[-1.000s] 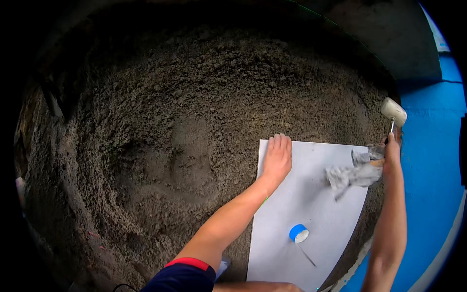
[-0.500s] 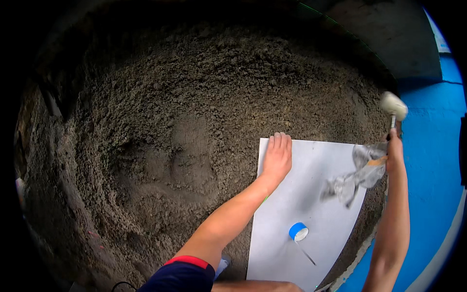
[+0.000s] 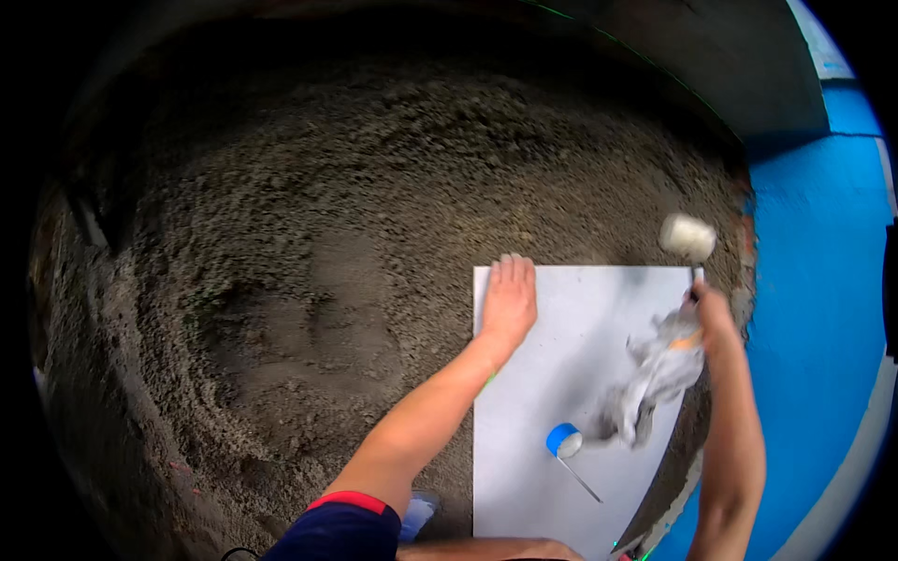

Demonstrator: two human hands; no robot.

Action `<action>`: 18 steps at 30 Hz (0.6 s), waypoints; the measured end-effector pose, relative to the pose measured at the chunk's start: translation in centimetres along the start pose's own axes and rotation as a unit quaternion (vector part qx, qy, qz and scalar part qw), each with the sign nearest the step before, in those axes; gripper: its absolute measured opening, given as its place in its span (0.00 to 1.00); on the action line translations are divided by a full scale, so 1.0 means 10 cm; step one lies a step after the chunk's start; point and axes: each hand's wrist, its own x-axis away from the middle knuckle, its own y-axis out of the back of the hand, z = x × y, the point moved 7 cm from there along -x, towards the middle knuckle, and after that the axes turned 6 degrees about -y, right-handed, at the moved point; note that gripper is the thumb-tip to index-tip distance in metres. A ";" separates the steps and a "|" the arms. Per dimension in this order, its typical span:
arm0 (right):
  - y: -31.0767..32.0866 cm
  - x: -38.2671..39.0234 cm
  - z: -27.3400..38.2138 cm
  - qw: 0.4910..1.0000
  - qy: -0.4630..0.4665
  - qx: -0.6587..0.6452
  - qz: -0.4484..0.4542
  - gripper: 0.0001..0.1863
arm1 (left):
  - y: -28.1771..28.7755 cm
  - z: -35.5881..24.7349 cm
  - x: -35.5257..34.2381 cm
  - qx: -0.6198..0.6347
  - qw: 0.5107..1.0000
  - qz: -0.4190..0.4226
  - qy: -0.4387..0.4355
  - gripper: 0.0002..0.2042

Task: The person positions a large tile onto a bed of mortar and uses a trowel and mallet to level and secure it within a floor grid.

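Observation:
A large pale slab (image 3: 533, 411), like a tile, lies on rough grey mortar. My left hand (image 3: 510, 304) lies on its far left corner, fingers stretched out together with the tips at the far edge. My right hand (image 3: 713, 313) grips a mallet with a white head (image 3: 687, 237), raised at the slab's far right corner. From that hand, over the slab, hangs a blurred grey-and-white bundle (image 3: 650, 383) with an orange band, like work gloves. Lower on the slab sits a small blue round piece (image 3: 563, 439) with a whitish face, a thin rod (image 3: 582, 480) beside it.
Uneven, crumbly mortar (image 3: 309, 187) spreads across the left and far side, with smoothed hollows (image 3: 346, 299). A blue wall (image 3: 823, 271) borders the right. A grey block-like ledge (image 3: 720, 65) juts out at the far right. A thin green light line crosses the ledge's edge.
My right hand has swung left and slightly down with the mallet, and the glove-like bundle swings with it. The view has shifted slightly; my left hand stays on the slab's corner.

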 end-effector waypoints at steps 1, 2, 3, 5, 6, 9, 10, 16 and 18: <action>0.08 0.05 0.23 0.998 0.016 -0.055 -0.014 0.22 | -0.03 0.03 0.03 -0.004 1.000 0.008 0.004 0.22; 0.17 0.12 0.50 0.993 0.035 -0.111 -0.030 0.23 | -0.03 0.06 0.02 -0.009 1.000 0.012 0.007 0.22; 0.26 0.10 0.63 0.986 0.045 -0.147 -0.065 0.23 | -0.05 0.07 0.01 -0.011 0.999 0.030 0.013 0.22; 0.32 0.14 0.71 0.976 0.078 -0.153 -0.136 0.24 | -0.06 0.06 0.01 -0.024 0.999 0.026 0.011 0.22; 0.23 0.13 0.66 0.973 0.099 -0.123 -0.169 0.24 | -0.07 0.05 0.00 -0.031 0.999 0.023 0.010 0.22; -0.33 -0.09 -0.45 0.860 0.318 0.371 -0.146 0.21 | -0.07 -0.19 -0.06 -0.019 0.999 0.026 -0.012 0.22; -0.74 0.05 -0.48 0.930 0.246 0.275 0.006 0.21 | -0.08 -0.05 -0.02 -0.035 0.999 0.032 -0.004 0.22; -0.81 0.68 -0.79 0.989 -0.069 -0.027 0.124 0.23 | 0.01 0.05 0.03 -0.018 0.999 0.026 -0.015 0.23; -0.54 0.61 -1.23 0.989 -0.080 -0.094 0.075 0.24 | 0.04 0.11 0.06 0.012 0.998 0.047 -0.034 0.24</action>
